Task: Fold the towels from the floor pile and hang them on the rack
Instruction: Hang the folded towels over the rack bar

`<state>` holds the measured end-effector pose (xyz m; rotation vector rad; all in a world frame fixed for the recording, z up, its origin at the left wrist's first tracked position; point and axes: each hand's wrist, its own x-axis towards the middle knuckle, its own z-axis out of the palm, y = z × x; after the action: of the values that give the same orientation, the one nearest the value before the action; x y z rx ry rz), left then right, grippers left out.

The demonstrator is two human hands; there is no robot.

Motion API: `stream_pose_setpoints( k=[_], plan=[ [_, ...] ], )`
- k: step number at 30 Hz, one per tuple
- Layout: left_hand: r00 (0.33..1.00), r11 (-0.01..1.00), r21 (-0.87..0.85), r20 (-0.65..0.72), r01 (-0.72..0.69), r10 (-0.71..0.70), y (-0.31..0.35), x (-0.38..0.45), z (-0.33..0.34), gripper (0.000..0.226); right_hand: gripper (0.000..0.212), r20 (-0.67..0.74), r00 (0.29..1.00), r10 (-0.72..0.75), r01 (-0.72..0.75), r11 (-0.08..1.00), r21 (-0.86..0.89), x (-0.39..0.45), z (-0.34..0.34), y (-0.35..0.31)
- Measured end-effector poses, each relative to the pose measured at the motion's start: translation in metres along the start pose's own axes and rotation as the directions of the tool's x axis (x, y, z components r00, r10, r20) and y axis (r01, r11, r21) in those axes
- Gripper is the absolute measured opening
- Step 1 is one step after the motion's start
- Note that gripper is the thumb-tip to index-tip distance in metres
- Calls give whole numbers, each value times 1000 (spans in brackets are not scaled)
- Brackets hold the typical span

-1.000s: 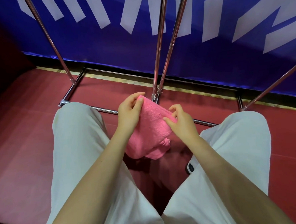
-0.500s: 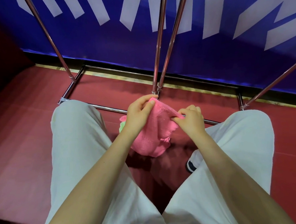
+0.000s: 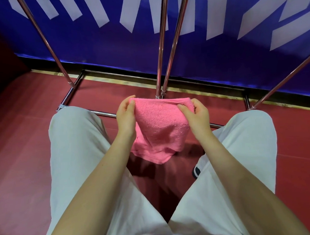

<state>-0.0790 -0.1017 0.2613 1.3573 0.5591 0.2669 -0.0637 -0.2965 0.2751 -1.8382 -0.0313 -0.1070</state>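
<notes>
Between your knees, above the red floor point(image 3: 23, 151), your hands hold a folded pink towel point(image 3: 161, 127) by its top corners. Your left hand point(image 3: 126, 115) pinches the left corner and your right hand point(image 3: 198, 115) pinches the right, so the towel hangs down in layers. Just beyond it stands the chrome rack point(image 3: 162, 50), its poles rising before a blue banner point(image 3: 111, 47).

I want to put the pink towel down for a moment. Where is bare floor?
Bare red floor lies left of the left trouser leg, and right of the right trouser leg. Between the knees, under the pink towel, it is crowded; rack tubes stand ahead.
</notes>
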Motion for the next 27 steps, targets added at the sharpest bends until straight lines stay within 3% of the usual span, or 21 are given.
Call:
stream_pose_setpoints(
  k=[14,18,22,27],
  plan=[
    [998,997,-71,-59,28,-32,-3,1,7,25,21,-49,997,-55,54,998,-9,-3,12,-9],
    [997,994,-110,-79,11,-20,3,10,2,23,23,-14,1000,-19,18,1000,-19,-2,18,-9],
    [996,993,-118,-83,15,-25,4,14,0,24,5,34,998,44,-43,999,-26,0,21,-7],
    [993,992,-78,-62,96,-101,2,13,2,25,11,-26,995,98,-100,993,-68,4,19,0]
  ],
)
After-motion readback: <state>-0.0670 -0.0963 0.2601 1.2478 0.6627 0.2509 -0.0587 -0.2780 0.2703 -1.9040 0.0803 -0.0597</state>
